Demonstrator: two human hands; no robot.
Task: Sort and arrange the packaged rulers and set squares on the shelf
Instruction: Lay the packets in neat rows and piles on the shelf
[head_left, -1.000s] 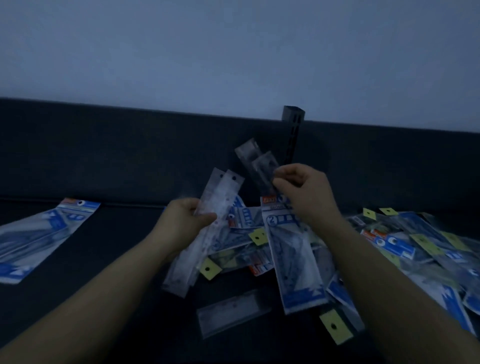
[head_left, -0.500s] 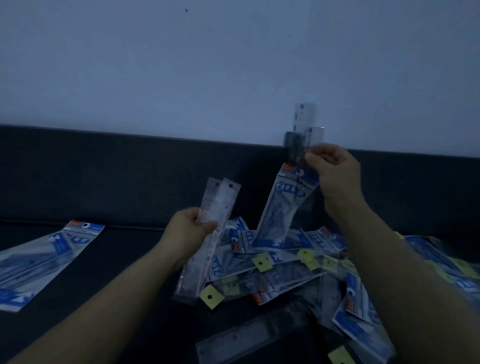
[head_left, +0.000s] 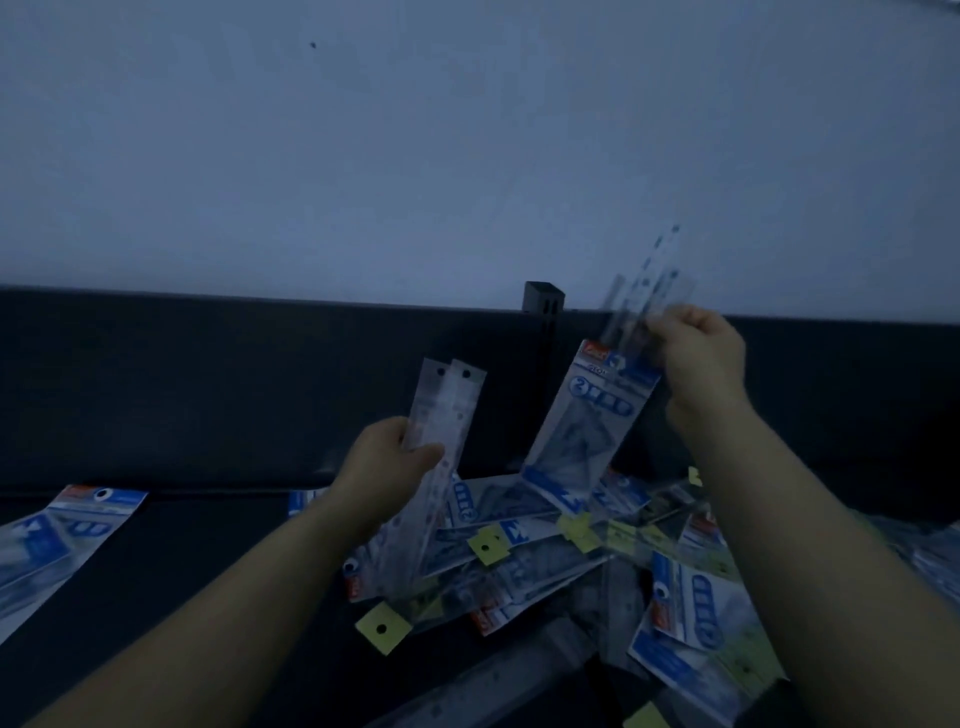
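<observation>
The left hand (head_left: 387, 467) grips two ruler sleeves (head_left: 448, 410), fingers curled round them, holding them upright above the dark shelf (head_left: 218, 561). To its right, the right hand (head_left: 698, 353) pinches a blue set-square pack (head_left: 587, 431), which hangs down, together with some clear rulers (head_left: 647, 291) (too blurred to count). Beneath both hands lies a loose pile (head_left: 540, 545) of packs. One lone pack (head_left: 57, 535) lies at the left edge. A black post (head_left: 544, 301) stands at the far side.

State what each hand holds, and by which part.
The left hand grips clear ruler packs in their upper half. The right hand pinches a blue set-square pack by its top corner, with clear rulers.
</observation>
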